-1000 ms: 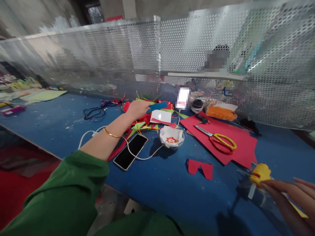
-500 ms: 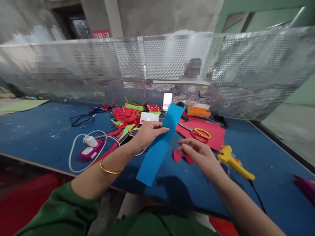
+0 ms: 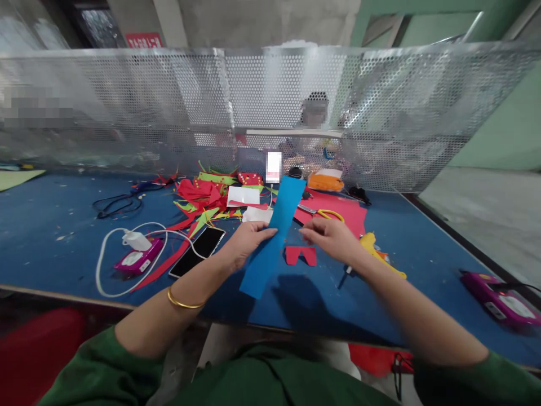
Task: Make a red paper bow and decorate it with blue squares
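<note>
Crowding the blue strip point(image 3: 274, 245) from 10 to 11 o'clock is a heap of red and green scraps point(image 3: 203, 192), with a white box point(image 3: 243, 196) at its near side; a lit phone point(image 3: 274, 166) stands at 12, and an orange packet point(image 3: 326, 182) lies between 1 and 2. Scissors point(image 3: 332, 213) rest on red sheets point(image 3: 353, 217) toward 2 to 3, while the yellow glue gun point(image 3: 369, 242) at 3 is partly hidden by the right forearm. A dark phone point(image 3: 203, 248), crossed by a white cable point(image 3: 98, 265), lies at 9. The perforated metal screen point(image 3: 190, 113) closes off the far edge of the bench point(image 3: 63, 231); the near edge passes at 6, and blue surface shows toward 5. Counted: one strip, one red cut-out point(image 3: 291, 256) flat at 4 o'clock, two phones, two purple power blocks point(image 3: 139, 256), one glue gun. The left hand point(image 3: 249, 242) pinches the strip, tilted toward 1, between thumb and fingers. The right hand point(image 3: 327, 234), above the cut-out, has curled fingers; whether thumb and fingertips meet, I cannot tell.
</note>
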`<state>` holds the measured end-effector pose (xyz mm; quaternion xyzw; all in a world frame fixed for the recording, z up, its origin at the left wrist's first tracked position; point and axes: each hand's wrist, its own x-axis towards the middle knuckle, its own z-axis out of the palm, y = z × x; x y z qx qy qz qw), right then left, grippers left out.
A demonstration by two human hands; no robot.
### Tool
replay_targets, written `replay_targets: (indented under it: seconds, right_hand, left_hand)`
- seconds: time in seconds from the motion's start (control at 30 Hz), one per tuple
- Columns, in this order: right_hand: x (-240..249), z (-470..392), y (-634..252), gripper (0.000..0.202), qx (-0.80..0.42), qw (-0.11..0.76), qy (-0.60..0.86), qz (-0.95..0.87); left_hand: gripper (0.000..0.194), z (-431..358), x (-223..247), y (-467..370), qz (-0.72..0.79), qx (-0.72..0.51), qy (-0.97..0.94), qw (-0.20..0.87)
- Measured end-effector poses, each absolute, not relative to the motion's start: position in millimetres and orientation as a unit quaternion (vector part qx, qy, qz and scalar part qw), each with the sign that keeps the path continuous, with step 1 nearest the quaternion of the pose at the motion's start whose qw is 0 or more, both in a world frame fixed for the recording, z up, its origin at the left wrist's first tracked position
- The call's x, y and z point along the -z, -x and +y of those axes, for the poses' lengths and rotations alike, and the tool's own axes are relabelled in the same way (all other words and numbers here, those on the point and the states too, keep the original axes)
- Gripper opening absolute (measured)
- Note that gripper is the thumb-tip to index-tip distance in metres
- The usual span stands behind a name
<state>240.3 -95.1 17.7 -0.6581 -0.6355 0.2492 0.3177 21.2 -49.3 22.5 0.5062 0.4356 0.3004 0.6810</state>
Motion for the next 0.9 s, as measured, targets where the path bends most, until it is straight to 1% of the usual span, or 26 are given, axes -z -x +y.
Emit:
replay_targets:
  seconds: [0.03,0.07,0.17,0.23,0.3,0.4,0.5,0.6,0.8,0.83,0.9]
  right_hand:
    - [-20.4,-84.4,-255.3,0.023,-0.216,0.281,0.687,-0.635]
    - [-21.7,-73.0,-270.3,0.024,-0.188,0.243,0.714,-0.629]
    - [-15.3,-40.7,-306.2,0.035,-0.14,0.124,0.765,-0.616]
    - [-5.3,-25.2,-319.2,0.037,-0.128,0.062,0.773,-0.619]
    - [5.2,-15.3,-325.4,0.037,-0.119,0.021,0.771,-0.626]
    - [15.6,-8.0,-329.5,0.038,-0.112,-0.007,0.765,-0.634]
    - [17.7,-6.1,-333.4,0.039,-0.123,-0.003,0.766,-0.631]
    - [13.1,-7.6,-337.8,0.038,-0.148,0.028,0.768,-0.623]
    - [-12.1,-16.4,-348.6,0.035,-0.22,0.135,0.774,-0.578]
    - [-17.4,-20.3,-349.8,0.037,-0.235,0.158,0.773,-0.568]
    - [-27.5,-33.3,-349.5,0.047,-0.263,0.21,0.765,-0.549]
  left_hand:
    - [0.014,-47.2,-23.0,-20.0,0.44,-0.296,-0.508,0.679]
    - [0.011,-45.3,-24.0,-19.2,0.442,-0.292,-0.511,0.677]
    - [0.006,-41.6,-27.6,-18.0,0.449,-0.286,-0.52,0.668]
    - [0.006,-40.7,-28.6,-17.4,0.453,-0.284,-0.526,0.661]
    - [0.005,-40.0,-28.1,-16.1,0.456,-0.283,-0.533,0.654]
    - [0.006,-38.0,-26.1,-12.3,0.451,-0.282,-0.545,0.648]
    - [0.004,-35.5,-24.0,-8.3,0.446,-0.277,-0.548,0.652]
    - [0.006,-34.1,-21.9,-5.6,0.434,-0.276,-0.554,0.655]
    - [0.009,-35.2,-21.8,-2.1,0.428,-0.281,-0.565,0.648]
    - [0.009,-35.3,-22.9,-1.4,0.429,-0.285,-0.564,0.646]
    - [0.009,-34.9,-25.5,0.5,0.433,-0.289,-0.555,0.649]
